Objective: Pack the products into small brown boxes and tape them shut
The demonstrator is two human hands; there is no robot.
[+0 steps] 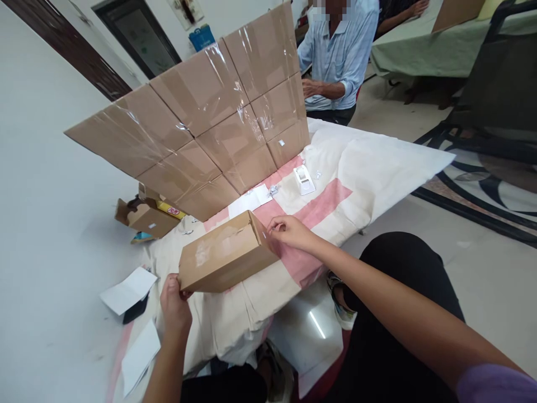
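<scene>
"Box?"
"Closed cardboard box (222, 252), middle of frame, a bit left and below center, near the front edge of the cloth-covered surface (369, 162)."

"Left hand (176, 308)?"
"Lower left of frame, gripping the box's left end, thumb on the outer face, fingers curled around the lower corner."

"Right hand (291, 232)?"
"Just right of center, at the box's right end. Thumb and fingertips drawn close together; can't tell if they pinch anything."

"Around them?"
"Tall taped cardboard panel (213, 115) standing behind, upper middle. White sheet (247, 202) at its foot, just beyond the box. White tape dispenser (304, 180) right of that. Open carton (154, 221) at left, loose papers (128, 291) lower left."

"Anyone else?"
"Person in a light blue shirt (342, 64), upper right, beyond the panel."
</scene>
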